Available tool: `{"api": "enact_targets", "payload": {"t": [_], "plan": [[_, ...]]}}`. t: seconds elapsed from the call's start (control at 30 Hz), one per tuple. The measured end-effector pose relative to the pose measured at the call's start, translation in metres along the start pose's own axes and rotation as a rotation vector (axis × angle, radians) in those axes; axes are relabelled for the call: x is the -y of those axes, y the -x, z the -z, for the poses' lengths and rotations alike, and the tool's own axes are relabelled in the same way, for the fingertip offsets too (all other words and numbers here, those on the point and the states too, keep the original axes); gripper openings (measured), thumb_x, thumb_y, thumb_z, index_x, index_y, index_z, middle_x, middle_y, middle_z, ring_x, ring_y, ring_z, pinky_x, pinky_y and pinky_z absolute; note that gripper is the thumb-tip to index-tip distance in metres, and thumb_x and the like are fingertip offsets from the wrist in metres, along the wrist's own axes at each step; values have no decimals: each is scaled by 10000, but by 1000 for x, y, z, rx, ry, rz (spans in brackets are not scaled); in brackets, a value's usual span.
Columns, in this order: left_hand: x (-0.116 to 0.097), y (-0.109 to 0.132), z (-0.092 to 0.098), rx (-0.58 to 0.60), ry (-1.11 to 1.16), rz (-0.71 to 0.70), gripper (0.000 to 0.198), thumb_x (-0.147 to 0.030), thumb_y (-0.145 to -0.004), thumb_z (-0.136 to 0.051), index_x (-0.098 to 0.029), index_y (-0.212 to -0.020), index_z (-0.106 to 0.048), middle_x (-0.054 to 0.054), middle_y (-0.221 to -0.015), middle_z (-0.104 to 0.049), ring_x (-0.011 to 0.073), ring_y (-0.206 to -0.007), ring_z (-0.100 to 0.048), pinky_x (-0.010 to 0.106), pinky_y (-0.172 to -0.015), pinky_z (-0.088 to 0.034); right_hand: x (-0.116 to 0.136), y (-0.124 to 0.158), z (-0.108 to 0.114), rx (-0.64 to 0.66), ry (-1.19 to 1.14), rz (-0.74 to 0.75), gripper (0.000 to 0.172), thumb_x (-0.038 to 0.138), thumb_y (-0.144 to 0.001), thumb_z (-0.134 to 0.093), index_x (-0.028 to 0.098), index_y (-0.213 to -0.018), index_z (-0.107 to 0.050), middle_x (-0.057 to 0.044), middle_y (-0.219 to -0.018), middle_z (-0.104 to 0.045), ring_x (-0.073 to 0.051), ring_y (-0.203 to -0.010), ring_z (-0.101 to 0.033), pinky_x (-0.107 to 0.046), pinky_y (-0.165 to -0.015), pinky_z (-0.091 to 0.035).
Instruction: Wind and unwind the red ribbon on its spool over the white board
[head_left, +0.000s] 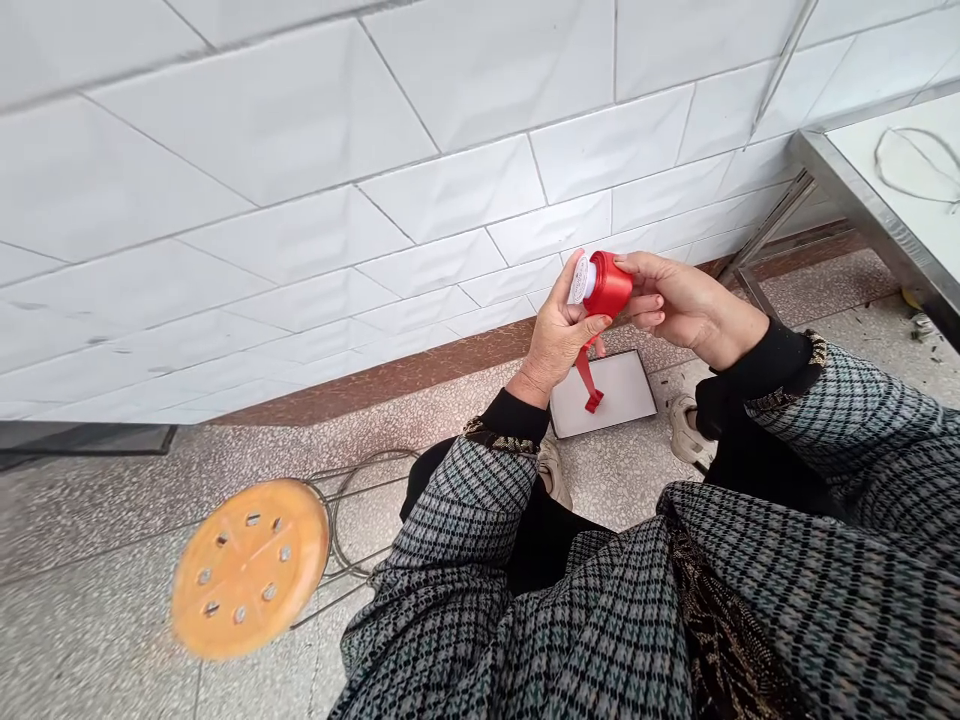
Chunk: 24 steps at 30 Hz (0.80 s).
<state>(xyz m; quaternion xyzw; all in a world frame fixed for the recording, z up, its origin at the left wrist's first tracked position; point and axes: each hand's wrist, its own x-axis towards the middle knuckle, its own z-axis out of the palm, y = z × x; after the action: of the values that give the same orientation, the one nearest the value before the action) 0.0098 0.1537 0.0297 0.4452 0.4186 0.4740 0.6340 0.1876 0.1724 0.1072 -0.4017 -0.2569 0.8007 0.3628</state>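
I hold a small red bottle (611, 287) sideways in front of me, its white cap end (581, 279) facing left. My left hand (559, 335) grips near the cap end, thumb up along the white face. My right hand (675, 300) wraps its fingers around the red body from the right. A red ribbon (587, 380) hangs down from the bottle. Both hands are closed on it, above the floor near a white tiled wall.
A white flat board (630, 385) lies on the speckled floor under the hands, between my shoes (686, 430). An orange round stool (247, 565) with a wire frame stands at lower left. A steel table (877, 215) with a cord is at right.
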Motion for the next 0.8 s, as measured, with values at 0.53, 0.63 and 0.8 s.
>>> {"api": "enact_targets", "payload": {"t": [0.53, 0.63, 0.8], "plan": [[12, -6, -9, 8, 138, -55, 719, -516, -773, -932, -258, -1345, -581, -72, -695, -636, 91, -514, -585, 238, -482, -503, -24, 5, -11, -46, 203, 233, 326, 299, -935, -842, 209, -773, -573, 60, -538, -481, -70, -471, -417, -174, -429, -350], [14, -9, -9, 57, 122, -66, 790, -508, -777, -932, -255, -1417, -544, -83, -719, -663, 75, -499, -571, 243, -521, -523, -21, -1, -7, -76, 143, 252, 410, 330, -938, -834, 216, -729, -500, 75, -508, -416, -67, -450, -364, -186, -427, -345], [24, -16, 0, 114, 63, -132, 774, -467, -754, -949, -248, -1401, -584, -49, -796, -713, 83, -548, -607, 249, -568, -556, -15, -10, 1, 27, 32, 174, 267, 291, -957, -771, 202, -834, -552, 97, -542, -383, -49, -440, -267, -173, -406, -282]]}}
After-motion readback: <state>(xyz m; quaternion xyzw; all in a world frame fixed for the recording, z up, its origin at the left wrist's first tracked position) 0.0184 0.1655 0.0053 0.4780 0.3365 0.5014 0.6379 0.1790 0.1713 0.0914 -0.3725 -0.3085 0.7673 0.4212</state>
